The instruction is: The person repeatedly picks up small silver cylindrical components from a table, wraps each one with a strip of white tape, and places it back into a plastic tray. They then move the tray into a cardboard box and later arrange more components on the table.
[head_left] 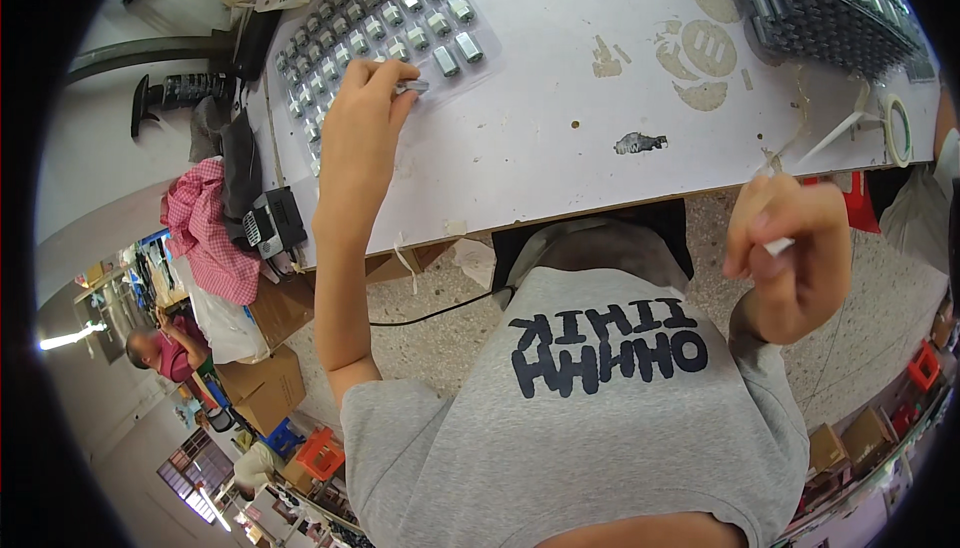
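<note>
Left hand (362, 113) reaching over the white scuffed desk (560, 138), grip pinched narrow on a small silver metal cylinder (413, 87) at the near edge of the clear plastic tray of matching cylinders (375, 23). Right hand (790, 248) raised off the desk edge, grip closed on a thin white strip (779, 246). Roll of pale tape (899, 130) lying near, beside a second filled tray (820, 3).

Looks like a factory workshop: worn bench (560, 148), trays of metal parts (380, 28), stacked cartons (265, 388).
</note>
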Tool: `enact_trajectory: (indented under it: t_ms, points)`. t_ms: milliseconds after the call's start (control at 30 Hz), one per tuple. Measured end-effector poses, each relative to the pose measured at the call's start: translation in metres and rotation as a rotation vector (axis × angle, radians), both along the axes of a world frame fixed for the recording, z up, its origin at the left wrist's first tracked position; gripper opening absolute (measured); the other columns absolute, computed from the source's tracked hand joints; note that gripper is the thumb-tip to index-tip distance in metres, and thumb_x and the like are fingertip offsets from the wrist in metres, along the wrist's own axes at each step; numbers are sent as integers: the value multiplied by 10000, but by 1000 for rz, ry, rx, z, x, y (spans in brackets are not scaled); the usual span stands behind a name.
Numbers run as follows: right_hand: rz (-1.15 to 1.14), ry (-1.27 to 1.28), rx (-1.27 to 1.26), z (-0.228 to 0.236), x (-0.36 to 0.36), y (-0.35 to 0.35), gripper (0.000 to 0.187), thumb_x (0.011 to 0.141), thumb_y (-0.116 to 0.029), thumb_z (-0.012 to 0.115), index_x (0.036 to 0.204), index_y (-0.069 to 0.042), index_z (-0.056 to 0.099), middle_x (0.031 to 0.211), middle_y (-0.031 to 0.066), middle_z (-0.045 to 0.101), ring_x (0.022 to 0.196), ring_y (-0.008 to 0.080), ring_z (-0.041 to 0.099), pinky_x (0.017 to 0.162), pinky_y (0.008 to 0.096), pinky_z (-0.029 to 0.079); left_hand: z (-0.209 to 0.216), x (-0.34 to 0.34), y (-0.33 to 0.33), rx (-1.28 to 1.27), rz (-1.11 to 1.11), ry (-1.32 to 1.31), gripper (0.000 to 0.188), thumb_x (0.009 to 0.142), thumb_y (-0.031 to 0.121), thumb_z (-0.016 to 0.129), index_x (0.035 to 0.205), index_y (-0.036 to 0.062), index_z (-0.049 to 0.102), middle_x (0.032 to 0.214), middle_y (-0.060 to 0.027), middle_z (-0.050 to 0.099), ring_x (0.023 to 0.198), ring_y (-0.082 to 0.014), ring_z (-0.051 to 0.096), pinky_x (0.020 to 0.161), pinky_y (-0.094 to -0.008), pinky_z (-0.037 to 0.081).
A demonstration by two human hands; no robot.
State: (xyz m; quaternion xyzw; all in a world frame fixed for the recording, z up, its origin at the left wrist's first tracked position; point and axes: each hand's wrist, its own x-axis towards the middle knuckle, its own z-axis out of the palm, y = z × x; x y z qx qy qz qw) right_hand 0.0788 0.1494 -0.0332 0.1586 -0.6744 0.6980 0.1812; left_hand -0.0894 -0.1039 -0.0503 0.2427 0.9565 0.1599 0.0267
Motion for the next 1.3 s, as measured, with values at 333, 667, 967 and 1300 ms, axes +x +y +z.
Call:
enact_trajectory:
  t_ms: [333,667,967,1300]
  points:
    - [61,-496,-56,20,-11,-25,101,811,-39,556,905,-4,563,719,43,601,530,44,531,466,178,416,3,76,61,1321,175,-906,292,851,93,519,1122,-14,504,1055,-112,560,930,-157,564,839,-267,470]
    - [-59,-423,-4,13,-18,-23,80,784,-61,606,789,2,557,665,17,544,578,40,504,466,154,356,18,109,87,1371,-72,-686,238,830,-14,505,1055,-36,428,1073,-208,542,984,-203,550,840,-290,452]
    - [-45,-350,124,22,-17,-17,115,757,-79,641,720,-9,557,593,-14,511,504,27,432,450,161,317,25,112,81,1019,-159,-356,388,758,-43,587,1134,-54,489,1107,-153,548,949,-180,569,781,-276,492]
    - [51,-402,-1,22,-18,-11,143,753,-71,637,686,-17,523,591,-16,488,513,25,412,452,167,302,27,117,85,973,-156,-208,412,698,-51,655,1087,-60,518,1012,-162,591,876,-184,600,747,-271,511]
